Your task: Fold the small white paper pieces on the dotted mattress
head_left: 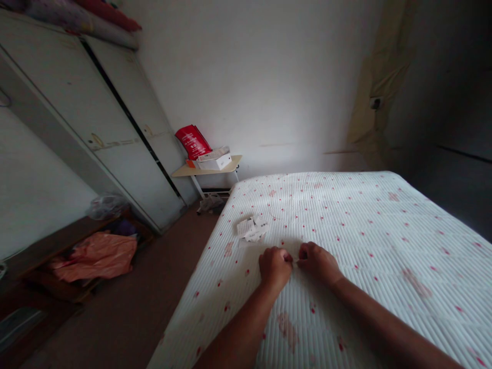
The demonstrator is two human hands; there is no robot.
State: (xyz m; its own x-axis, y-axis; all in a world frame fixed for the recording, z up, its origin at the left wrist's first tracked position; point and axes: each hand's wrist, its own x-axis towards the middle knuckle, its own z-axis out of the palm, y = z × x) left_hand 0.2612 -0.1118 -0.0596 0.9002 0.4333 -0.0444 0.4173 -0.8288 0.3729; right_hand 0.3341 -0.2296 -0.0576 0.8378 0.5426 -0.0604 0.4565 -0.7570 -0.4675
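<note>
My left hand (275, 265) and my right hand (318, 260) are close together just above the bed, both closed with the fingers pinched. A small pale bit shows in the narrow gap between the fingertips; whatever they grip is mostly hidden, and I cannot tell what it is. Beyond the left hand lies a loose pile of white paper pieces (252, 228) with printed text, some overlapping. Under everything is a white ribbed bed cover (365, 225) with small red and pinkish prints.
A small table (183, 171) at the back left holds a red bag (193, 142) and a white box (215, 162). Tall cabinets (115, 118) stand on the left. An orange cloth or bag (96, 255) lies on a low wooden piece. A socket (375, 103) is on the wall.
</note>
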